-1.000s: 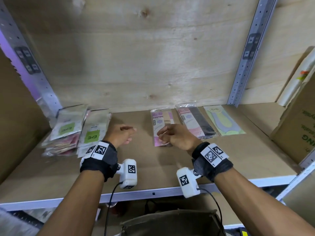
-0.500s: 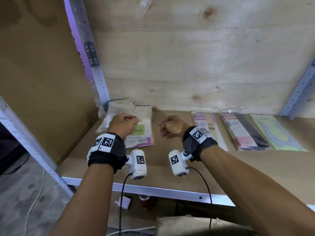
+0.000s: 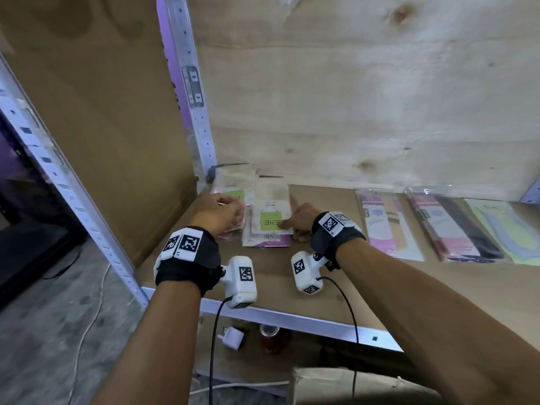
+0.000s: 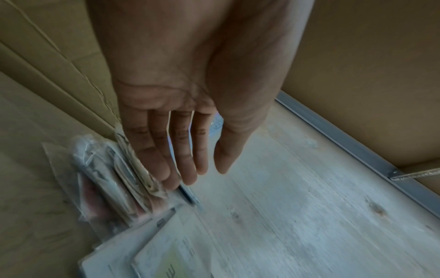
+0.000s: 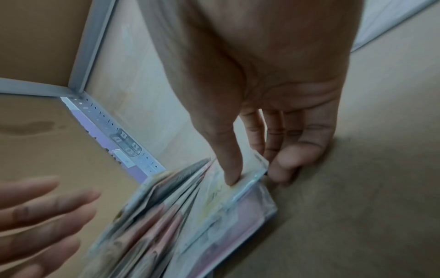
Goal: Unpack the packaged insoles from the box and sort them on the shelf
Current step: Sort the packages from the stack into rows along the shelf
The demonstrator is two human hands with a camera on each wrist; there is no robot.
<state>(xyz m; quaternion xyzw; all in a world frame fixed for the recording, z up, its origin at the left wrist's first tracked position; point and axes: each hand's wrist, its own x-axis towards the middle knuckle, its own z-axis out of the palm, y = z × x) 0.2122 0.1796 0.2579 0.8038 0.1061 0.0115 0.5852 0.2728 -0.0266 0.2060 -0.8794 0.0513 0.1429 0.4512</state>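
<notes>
Several packs on the shelf: by my reading the sorting was well under way, with two heaps and three flat packs already laid on the brown board shelf (image 3: 321, 287).
Head view, done: a stack of clear-bagged insole packs with a green label on top (image 3: 271, 217) lay near the left corner, a second heap of similar bagged packs (image 3: 233, 182) just behind and left of it, against the grey perforated steel upright (image 3: 193, 106).
Head view, sorted row: a pink-and-beige insole pack (image 3: 385, 226), a pink-and-black insole pack (image 3: 450, 229) and a pale yellow-green insole pack (image 3: 502, 229) lay side by side to the right.
Head view, container: a brown cardboard box (image 3: 350, 384) showed only its top edge below the shelf; its contents were hidden, so what was left to unpack could not be told.
Left wrist view: the left hand (image 4: 190, 116) was flat and released, fingers straight, its fingertips touching the edge of the rear heap.
Right wrist view: the right hand (image 5: 273, 116) grasped the green-labelled stack, thumb pressed on top and fingers curled at its side.
Remaining, as a judgement: squaring these two heaps, then more packs from the box if any.
</notes>
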